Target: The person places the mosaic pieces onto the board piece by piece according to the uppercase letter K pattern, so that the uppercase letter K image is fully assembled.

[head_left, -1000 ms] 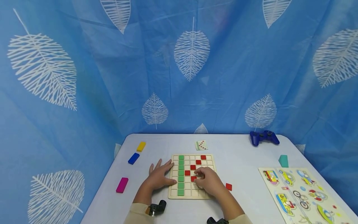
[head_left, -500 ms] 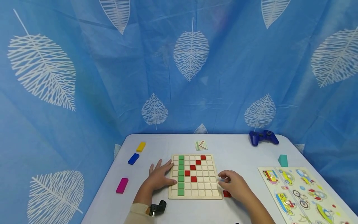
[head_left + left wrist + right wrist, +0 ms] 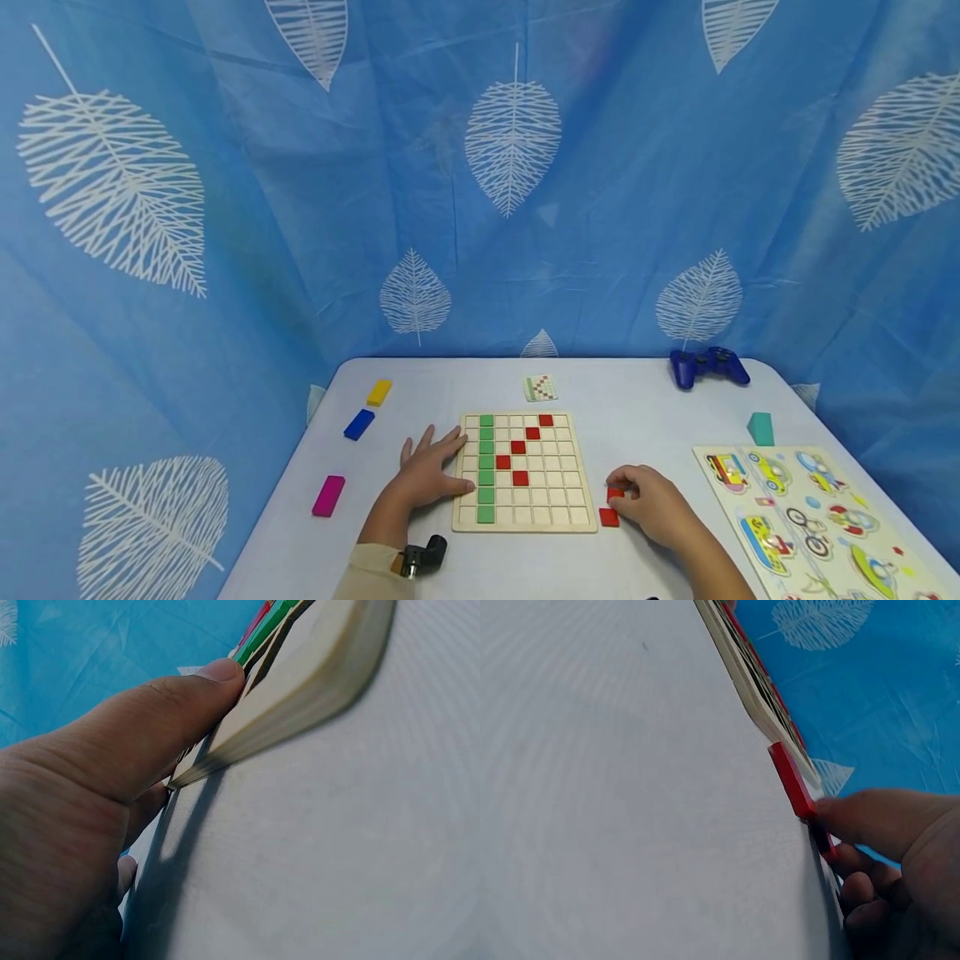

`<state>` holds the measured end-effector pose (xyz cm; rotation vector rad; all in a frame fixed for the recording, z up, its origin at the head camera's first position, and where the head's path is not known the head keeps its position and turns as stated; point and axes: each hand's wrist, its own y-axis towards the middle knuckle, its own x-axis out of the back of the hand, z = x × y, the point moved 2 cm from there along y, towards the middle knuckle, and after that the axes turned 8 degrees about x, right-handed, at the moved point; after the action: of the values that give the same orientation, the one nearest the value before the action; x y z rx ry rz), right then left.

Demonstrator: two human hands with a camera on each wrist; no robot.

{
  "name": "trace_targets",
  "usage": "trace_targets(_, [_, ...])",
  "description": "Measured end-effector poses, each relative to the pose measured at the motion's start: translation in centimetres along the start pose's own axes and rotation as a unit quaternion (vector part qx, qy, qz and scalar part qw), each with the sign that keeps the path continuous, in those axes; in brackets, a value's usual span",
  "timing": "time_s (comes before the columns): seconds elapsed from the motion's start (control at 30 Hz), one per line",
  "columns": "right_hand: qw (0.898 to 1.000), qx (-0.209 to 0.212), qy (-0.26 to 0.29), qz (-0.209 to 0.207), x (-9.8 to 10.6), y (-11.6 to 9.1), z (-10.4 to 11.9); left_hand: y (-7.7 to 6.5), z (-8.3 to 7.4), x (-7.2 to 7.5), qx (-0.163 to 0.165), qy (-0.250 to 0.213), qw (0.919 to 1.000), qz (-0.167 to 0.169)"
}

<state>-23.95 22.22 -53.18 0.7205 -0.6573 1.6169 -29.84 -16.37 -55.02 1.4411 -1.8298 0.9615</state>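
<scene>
A wooden grid board (image 3: 543, 527) lies flat on the white table, with a column of green square tiles (image 3: 486, 477) and several red tiles (image 3: 521, 478) in its cells. My left hand (image 3: 426, 477) rests on the board's left edge with fingers spread; its thumb (image 3: 202, 682) lies on the rim. To the right of the board, my right hand (image 3: 654, 503) pinches a red tile (image 3: 615, 494) between thumb and index finger, at the table surface. Another red tile (image 3: 609, 517) lies just nearer, close to the thumb (image 3: 870, 817).
Behind the board lies a small pattern card (image 3: 540, 388). Yellow (image 3: 378, 392), blue (image 3: 359, 425) and magenta (image 3: 328, 497) blocks are at the left. At the right are a game controller (image 3: 708, 367), a teal block (image 3: 761, 429) and a picture puzzle board (image 3: 817, 517).
My right hand has left the board, moved right to the loose red tiles and now pinches one of them. My left hand has stayed on the board's edge.
</scene>
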Motion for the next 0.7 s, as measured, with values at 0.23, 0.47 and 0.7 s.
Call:
trace_targets(0.23, [1.000,-0.005,-0.002,-0.014,0.25,-0.08,-0.52,-0.15,-0.04,0.13,-0.004,0.001,1.0000,0.001])
trace_targets(0.47, [1.000,-0.029,-0.001,0.011,0.68,-0.05,-0.77,-0.19,-0.01,0.07,-0.004,-0.006,1.0000,0.004])
trace_targets(0.7, [1.000,-0.026,-0.007,0.016,0.66,0.19,-0.84,-0.21,-0.22,0.40,-0.009,-0.007,0.9999,0.007])
